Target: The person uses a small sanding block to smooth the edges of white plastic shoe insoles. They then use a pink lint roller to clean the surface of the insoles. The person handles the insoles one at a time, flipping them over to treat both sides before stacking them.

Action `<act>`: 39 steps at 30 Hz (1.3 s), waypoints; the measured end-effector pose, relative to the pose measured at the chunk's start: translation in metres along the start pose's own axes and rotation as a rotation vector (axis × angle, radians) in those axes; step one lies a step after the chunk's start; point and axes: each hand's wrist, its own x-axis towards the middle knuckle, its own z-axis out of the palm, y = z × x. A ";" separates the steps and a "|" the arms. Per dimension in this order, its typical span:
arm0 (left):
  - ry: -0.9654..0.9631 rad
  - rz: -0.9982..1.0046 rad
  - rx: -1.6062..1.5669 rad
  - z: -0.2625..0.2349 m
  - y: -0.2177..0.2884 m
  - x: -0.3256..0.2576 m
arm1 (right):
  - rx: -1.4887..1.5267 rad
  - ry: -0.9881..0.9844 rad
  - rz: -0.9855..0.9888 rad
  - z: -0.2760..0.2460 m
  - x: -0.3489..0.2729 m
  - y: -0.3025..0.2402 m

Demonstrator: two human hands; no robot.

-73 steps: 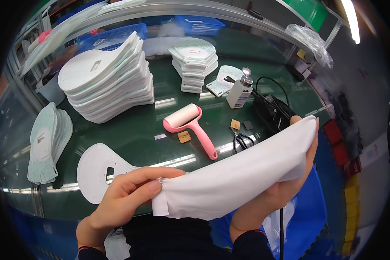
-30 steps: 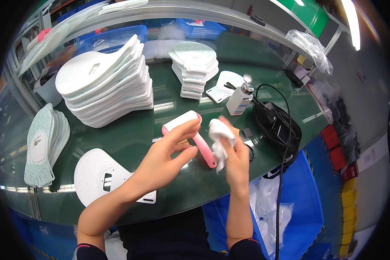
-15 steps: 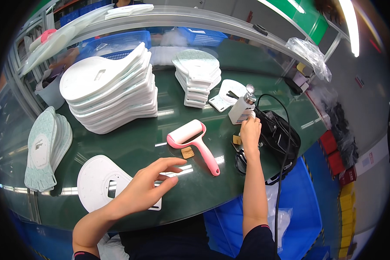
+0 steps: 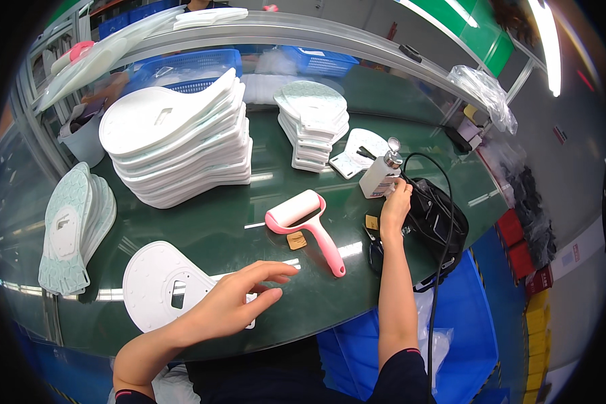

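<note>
One pink roller (image 4: 320, 234) is lying on the dark green table (image 4: 202, 232), its white cylinder pointing away from the person and its handle pointing back toward them. Below and left of the roller, the person's left hand (image 4: 234, 301) is hovering, its thumb and fingers spreading loosely apart. Farther left of the roller, partly under that hand, a white panel (image 4: 149, 281) is lying flat and showing a rectangular cutout (the hand and forearm are covering its narrower end). To the right of the roller, a metal-topped pump bottle (image 4: 377, 180) is standing, and the right hand (image 4: 395, 207) is hanging close by its right side, with the fingers curling inward. One cannot tell whether they are touching the bottle or pinching anything. Just beneath the roller's frame, a small tan square (image 4: 296, 240) is lying. Farther right of the roller, a black bag (image 4: 446, 217) is slumping under a dark cable (image 4: 450, 202). Above and left of the roller, a tall stack of white panels (image 4: 182, 158) is standing; directly above the roller, a smaller stack (image 4: 310, 118) is rising; well to its left, pale green patterned panels (image 4: 64, 202) are leaning together.
</note>
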 end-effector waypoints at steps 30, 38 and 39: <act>0.881 -0.711 1.295 -0.022 -0.071 -0.160 | 0.083 -0.564 -0.175 -0.072 -0.099 -0.138; 0.379 -0.167 0.885 0.035 -0.044 -0.150 | 0.724 -0.773 -0.605 -0.090 -0.114 -0.244; 0.339 -0.136 0.913 0.042 -0.048 -0.145 | 0.740 -0.863 -0.778 -0.083 -0.119 -0.261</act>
